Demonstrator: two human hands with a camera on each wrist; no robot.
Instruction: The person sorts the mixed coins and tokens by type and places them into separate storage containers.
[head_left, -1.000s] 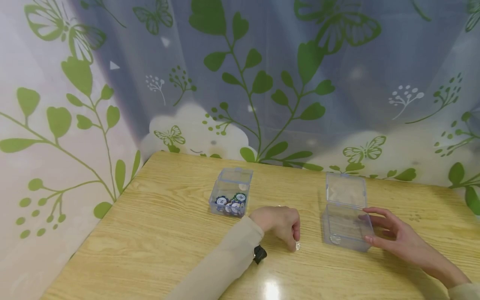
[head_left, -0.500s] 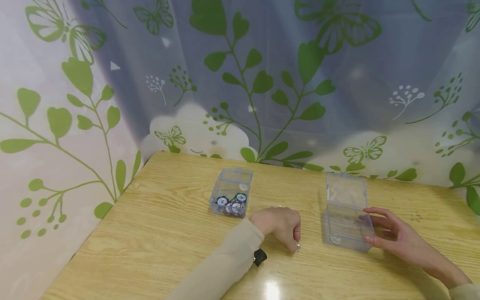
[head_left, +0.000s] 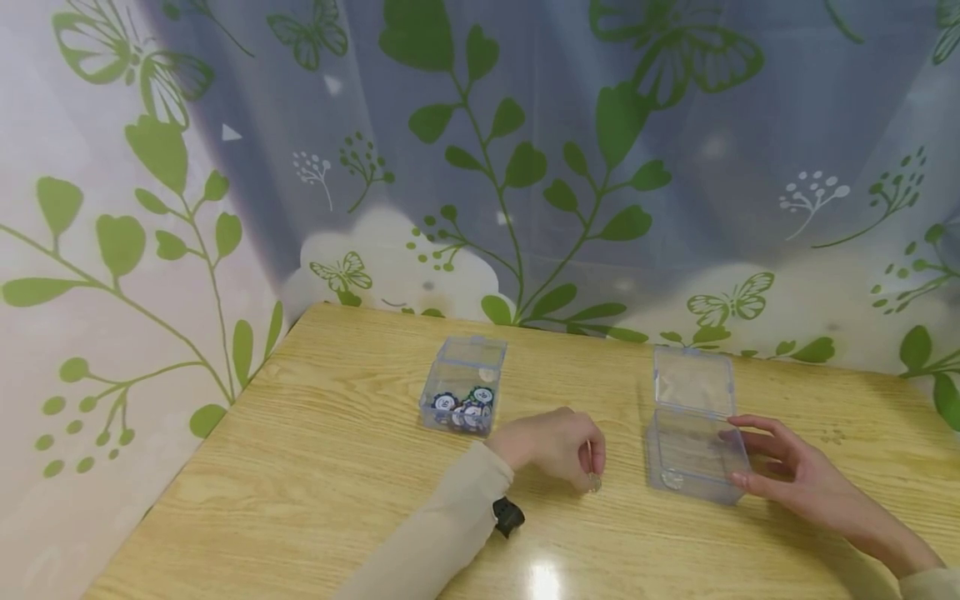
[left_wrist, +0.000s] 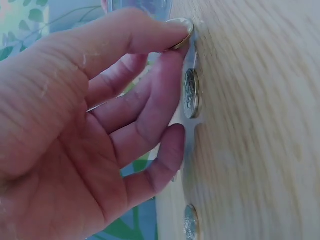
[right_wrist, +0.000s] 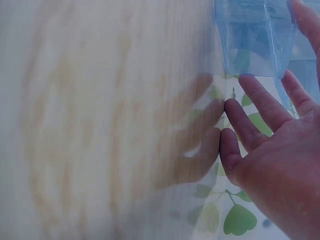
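My left hand (head_left: 590, 473) pinches a small coin (head_left: 593, 481) between thumb and forefinger, just above the wooden table (head_left: 315, 492). The left wrist view shows that coin (left_wrist: 180, 31) at my fingertips, while two more coins (left_wrist: 191, 93) lie flat on the wood beside my fingers. To the right stands an open clear plastic box (head_left: 693, 454) with its lid (head_left: 690, 382) folded back and one coin (head_left: 670, 479) inside. My right hand (head_left: 738, 452) rests with straight fingers against the box's right side; in the right wrist view the fingers (right_wrist: 260, 102) touch the box (right_wrist: 252, 35).
A second small clear box (head_left: 462, 383), holding several poker chips (head_left: 461, 408), stands left of my left hand. A curtain (head_left: 525, 150) printed with green leaves and butterflies hangs behind the table. The table's left edge (head_left: 187, 467) falls away near the wall.
My left hand has rolled back and drawn slightly left, lifting the pinched coin a little off the wood. The right hand and both boxes have stayed put.
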